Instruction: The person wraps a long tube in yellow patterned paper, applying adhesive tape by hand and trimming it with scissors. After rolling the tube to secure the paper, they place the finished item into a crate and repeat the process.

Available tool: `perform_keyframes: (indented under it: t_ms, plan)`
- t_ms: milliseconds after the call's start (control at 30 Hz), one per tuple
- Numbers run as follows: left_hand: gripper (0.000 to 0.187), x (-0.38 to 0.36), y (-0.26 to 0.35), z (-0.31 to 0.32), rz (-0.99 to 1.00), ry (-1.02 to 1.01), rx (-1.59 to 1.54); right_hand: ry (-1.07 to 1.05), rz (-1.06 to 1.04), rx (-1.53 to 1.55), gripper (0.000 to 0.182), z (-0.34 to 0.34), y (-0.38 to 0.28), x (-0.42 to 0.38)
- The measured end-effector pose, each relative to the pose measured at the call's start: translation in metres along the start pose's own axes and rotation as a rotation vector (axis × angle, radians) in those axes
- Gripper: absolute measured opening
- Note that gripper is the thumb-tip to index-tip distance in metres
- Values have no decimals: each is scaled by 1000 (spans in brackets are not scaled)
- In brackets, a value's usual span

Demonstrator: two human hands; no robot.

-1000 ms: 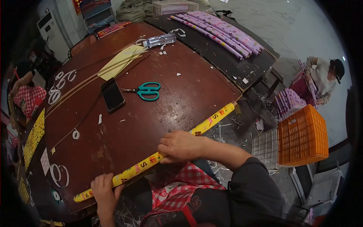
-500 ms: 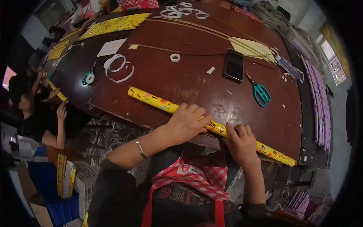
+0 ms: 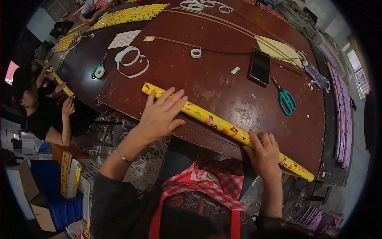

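A long, glossy yellow roll [image 3: 217,121] with a colourful print lies slantwise along the near edge of the dark red table [image 3: 171,65]. My left hand [image 3: 157,117] rests on the roll near its far left end, fingers spread and laid flat over it. My right hand [image 3: 263,153] is closed round the roll towards its right end, which reaches the table's right corner. Beyond the roll to the right lie teal-handled scissors [image 3: 286,101] and a black phone [image 3: 260,67]. A small white tape ring [image 3: 195,57] sits farther back.
Loops of white strip [image 3: 133,75] and a second pair of scissors [image 3: 94,73] lie on the left. Yellow rolls [image 3: 131,16] fill the back left; purple ones [image 3: 340,115] lie at the right. A co-worker [image 3: 59,123] holds another yellow roll at left. A blue crate [image 3: 65,213] stands below.
My left hand has slid left along the roll and spread its fingers. My right hand keeps its place on the roll. The whole view has shifted slightly.
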State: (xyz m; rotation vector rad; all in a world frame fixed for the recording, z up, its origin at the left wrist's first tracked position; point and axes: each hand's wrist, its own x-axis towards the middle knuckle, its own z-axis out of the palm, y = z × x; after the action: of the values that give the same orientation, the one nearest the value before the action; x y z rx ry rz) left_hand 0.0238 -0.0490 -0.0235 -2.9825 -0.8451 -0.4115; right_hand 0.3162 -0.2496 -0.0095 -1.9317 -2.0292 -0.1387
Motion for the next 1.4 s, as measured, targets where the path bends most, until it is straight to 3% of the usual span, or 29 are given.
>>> perform_keyframes:
  t_ms: [300, 400, 500, 600, 700, 1033, 1400]
  plan:
    - [64, -26, -66, -3, -268, 36, 213, -26, 21, 11, 51, -1, -1, 0]
    - [68, -29, -75, -5, -455, 44, 335, -32, 20, 8, 50, -3, -1, 1]
    - [71, -24, -46, -14, -330, 126, 209, -17, 7, 23, 53, -3, -3, 2]
    - [65, -8, -10, -6, -72, 126, 24, -24, 8, 9, 54, -1, -3, 3]
    - [58, 3, 18, 4, 56, 248, -122, -24, 10, 11, 54, 0, -2, 3]
    - [37, 18, 48, 18, 46, 400, -274, -14, 7, -2, 52, 2, -2, 2]
    - [18, 8, 46, 24, 25, 392, -287, 4, -40, 32, 44, 3, 7, 2]
